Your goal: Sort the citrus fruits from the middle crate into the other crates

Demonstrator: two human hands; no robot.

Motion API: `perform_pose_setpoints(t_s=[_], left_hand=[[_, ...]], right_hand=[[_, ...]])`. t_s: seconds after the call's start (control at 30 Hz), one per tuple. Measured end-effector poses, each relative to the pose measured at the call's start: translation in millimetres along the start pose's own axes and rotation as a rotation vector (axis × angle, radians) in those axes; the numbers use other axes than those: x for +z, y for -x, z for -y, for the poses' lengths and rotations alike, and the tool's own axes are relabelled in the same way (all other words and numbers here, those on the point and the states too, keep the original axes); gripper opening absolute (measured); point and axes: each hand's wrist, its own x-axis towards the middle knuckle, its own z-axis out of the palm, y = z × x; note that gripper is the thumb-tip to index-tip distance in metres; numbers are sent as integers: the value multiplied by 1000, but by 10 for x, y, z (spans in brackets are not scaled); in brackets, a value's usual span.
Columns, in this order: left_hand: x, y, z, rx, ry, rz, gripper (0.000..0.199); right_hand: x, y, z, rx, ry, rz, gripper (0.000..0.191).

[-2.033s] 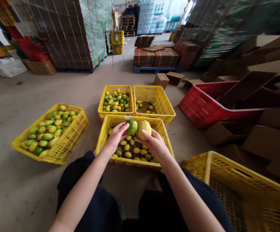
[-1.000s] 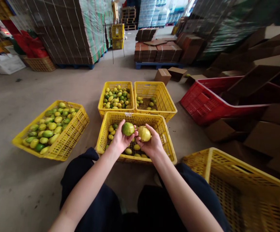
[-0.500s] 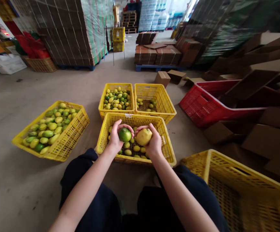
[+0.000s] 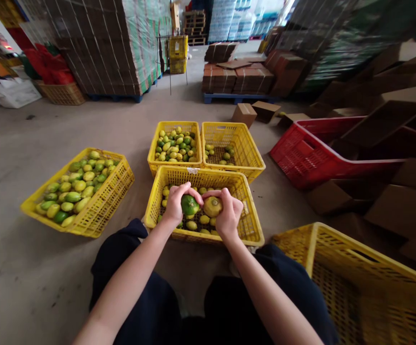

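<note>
Curling its grip around a green fruit, a person's left hand sits just beside the right hand, which wraps a yellow fruit; the cupping apparently guards both against dropping into the yellow crate directly below.

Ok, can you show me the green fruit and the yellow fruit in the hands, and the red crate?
Held green fruit [image 4: 189, 205], head view: middle of its skin.
Held yellow fruit [image 4: 212, 207], head view: middle of its skin.
Red crate [image 4: 301, 157], head view: its outer side wall.
</note>
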Motion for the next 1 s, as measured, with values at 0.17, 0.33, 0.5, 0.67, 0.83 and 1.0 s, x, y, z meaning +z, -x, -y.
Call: perform_pose_setpoints(t_s=[0.17, 0.33, 0.5, 0.67, 0.83, 1.0], left_hand=[[-7, -3, 23, -26, 38, 12, 45], [2, -45, 32, -201, 212, -55, 39], [-37, -110, -36, -586, 544, -362, 31], [-83, -142, -102, -530, 681, -432, 24], [-82, -123, -207, -495, 682, -283, 26], [-44, -67, -210, -544, 724, -292, 25]], right_hand=[[-4, 31, 11, -17, 35, -1, 51], [26, -50, 36, 166, -29, -7, 52], [-1, -246, -47, 781, -397, 106, 35], [-73, -327, -51, 876, -605, 146, 19], [-157, -359, 20, 773, -710, 209, 30], [-149, -326, 19, 780, -932, 255, 34]])
